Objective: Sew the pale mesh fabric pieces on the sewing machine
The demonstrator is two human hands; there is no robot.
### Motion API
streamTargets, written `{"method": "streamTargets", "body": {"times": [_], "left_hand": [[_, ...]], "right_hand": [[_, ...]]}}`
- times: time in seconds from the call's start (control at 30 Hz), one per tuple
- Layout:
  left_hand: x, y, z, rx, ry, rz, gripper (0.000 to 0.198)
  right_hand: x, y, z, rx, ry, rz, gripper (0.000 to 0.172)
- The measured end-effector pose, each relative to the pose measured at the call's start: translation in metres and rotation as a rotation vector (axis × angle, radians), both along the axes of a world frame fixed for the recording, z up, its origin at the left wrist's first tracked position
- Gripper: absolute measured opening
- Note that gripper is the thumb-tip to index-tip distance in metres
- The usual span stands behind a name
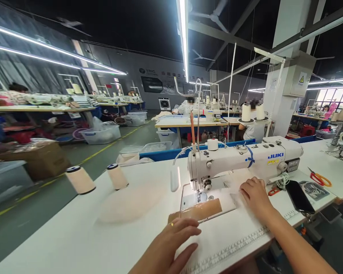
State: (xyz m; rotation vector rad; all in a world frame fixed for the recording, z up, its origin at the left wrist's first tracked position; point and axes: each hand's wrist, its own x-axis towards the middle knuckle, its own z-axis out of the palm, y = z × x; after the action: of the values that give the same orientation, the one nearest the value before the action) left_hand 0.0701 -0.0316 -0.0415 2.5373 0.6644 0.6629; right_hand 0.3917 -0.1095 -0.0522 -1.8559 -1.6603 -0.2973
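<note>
My left hand (178, 241) is open, its fingers stretched out beside a brown taped strip (200, 210) at the front of the sewing machine bed. On the right, my right hand (255, 198) has its fingers bent together at the edge of a pale, sheer piece of fabric (233, 182) under the machine arm. The white sewing machine (231, 161) stands between and behind both hands, with its needle and presser foot (199, 196) lit by a lamp. Another pale, sheer fabric piece (128, 207), blurred, lies flat to the left.
Two thread cones (80, 179) stand at the table's left edge. To the right lie a black phone (299, 196), orange-handled scissors (320, 179) and a coiled white cable (282, 180). A printed ruler (231, 245) runs along the front edge. Other people work at machines beyond.
</note>
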Motion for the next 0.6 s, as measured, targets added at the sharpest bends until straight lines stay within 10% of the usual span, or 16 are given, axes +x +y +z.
{"method": "streamTargets", "body": {"times": [0.3, 0.6], "left_hand": [[0.058, -0.003, -0.005, -0.85, -0.242, 0.02, 0.064], [0.029, 0.012, -0.006, -0.925, -0.176, 0.188, 0.063]], "right_hand": [[-0.068, -0.02, 0.003, -0.009, 0.487, 0.316, 0.033], [-0.113, -0.007, -0.021, -0.09, 0.958, 0.275, 0.041]]}}
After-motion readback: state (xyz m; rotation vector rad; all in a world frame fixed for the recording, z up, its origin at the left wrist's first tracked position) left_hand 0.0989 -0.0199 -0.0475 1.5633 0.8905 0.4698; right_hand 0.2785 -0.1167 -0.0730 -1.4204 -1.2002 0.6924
